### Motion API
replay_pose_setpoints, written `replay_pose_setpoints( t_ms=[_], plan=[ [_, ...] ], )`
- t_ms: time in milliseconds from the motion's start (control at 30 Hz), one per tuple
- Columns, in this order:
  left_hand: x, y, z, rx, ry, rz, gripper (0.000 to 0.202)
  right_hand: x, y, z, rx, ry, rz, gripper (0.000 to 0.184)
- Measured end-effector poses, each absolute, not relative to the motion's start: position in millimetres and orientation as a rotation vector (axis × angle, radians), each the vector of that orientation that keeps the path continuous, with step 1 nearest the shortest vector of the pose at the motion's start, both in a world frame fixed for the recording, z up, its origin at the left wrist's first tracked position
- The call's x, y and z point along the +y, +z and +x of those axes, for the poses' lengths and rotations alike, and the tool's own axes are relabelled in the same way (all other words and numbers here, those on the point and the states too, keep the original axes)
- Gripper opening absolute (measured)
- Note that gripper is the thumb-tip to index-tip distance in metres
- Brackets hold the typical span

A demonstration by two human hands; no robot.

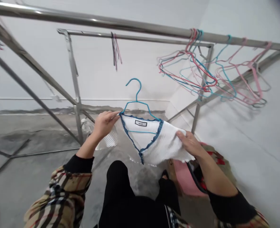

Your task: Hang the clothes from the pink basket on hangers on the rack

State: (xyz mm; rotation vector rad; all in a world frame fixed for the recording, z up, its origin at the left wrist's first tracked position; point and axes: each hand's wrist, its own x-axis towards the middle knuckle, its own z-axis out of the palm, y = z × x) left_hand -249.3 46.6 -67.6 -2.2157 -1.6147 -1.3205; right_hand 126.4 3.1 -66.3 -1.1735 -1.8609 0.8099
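The left hand (105,123) has its fingers pressed together and curled, pinching the shoulder of a white top (163,145) at the point where one end of a blue hanger (137,95) meets the navy-trimmed neckline. The right hand (189,142) lies over the other shoulder of the top with its fingers close together on the ribbed cloth. The thumb is hidden, so I cannot tell how tightly it grips.

The top hangs stretched between the two hands, well below the steel rail (106,21) and about under its middle. Its neck opening faces up and a small label (140,123) shows inside. The hanger's arms sit in the neck, and its hook stands upright, short of the rail and not touching it.

A tangled bunch of pink, red and blue wire hangers (201,76) hangs on the rail, towards its right end. Just behind the rail runs a thinner bar (135,37) with a couple of dark and pink hangers (116,50) on it. Far beneath the rail, by the right forearm, a pink basket (184,179) rests on the floor against the white wall.
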Motion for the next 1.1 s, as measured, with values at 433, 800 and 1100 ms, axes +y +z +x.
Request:
replay_pose_setpoints(
  t_ms=[433,800,1100],
  plan=[
    [-28.0,-50.1,-142.0,-1.626,-2.424,-2.384,0.031,3.7,-60.1,-24.8,-1.995,0.049,-0.824,0.039],
    [-14.7,-16.4,-258.7,-1.787,-2.700,-1.611,0.031,-11.8,-88.1,-46.1,-2.182,0.146,-0.704,0.045],
    [19.4,44.5,-385.4,-1.854,-1.990,-1.386,0.032,-21.2,-198.4,36.1,-2.039,0.427,-1.137,0.044]
  ],
)
